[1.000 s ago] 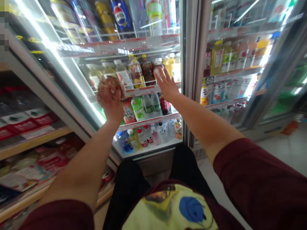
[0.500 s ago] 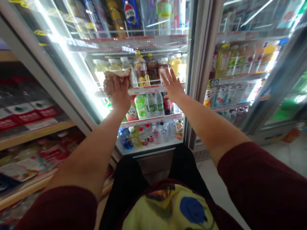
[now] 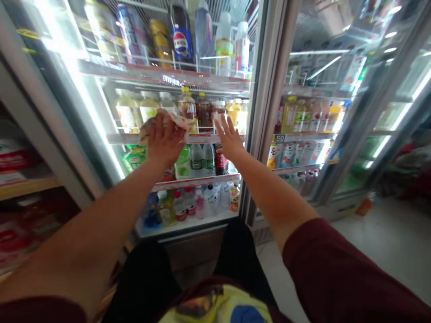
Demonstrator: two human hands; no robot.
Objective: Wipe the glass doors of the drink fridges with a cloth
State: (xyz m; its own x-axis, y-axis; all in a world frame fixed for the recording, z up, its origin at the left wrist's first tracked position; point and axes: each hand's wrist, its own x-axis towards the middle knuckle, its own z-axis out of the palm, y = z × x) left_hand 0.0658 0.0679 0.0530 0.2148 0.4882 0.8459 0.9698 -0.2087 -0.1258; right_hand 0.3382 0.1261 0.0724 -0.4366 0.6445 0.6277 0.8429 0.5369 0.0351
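A crumpled, pale patterned cloth [image 3: 151,127] lies under my left hand [image 3: 164,143], which presses it to the glass door of a drinks fridge. The cloth sticks out past the fingertips on the left and at the top right. My right hand [image 3: 230,138] rests on the same glass with its fingers spread and nothing in it. Behind the pane, drink bottles line the shelves, among them a yellow-capped bottle [image 3: 186,105] between the two hands. A cola bottle with a blue label [image 3: 181,40] stands on the shelf above.
To the right, a metal door frame [image 3: 266,98] separates this fridge from another glass-fronted one with bottles and cartons [image 3: 288,154]. At the left stands a shelf [image 3: 30,186] of packaged drinks. An orange object [image 3: 364,206] sits on the pale floor [image 3: 390,242].
The view has shifted, so the fridge sits lower and further left. My left hand and the cloth have slid slightly right across the glass, and the cloth's shape differs. My right hand keeps its place.
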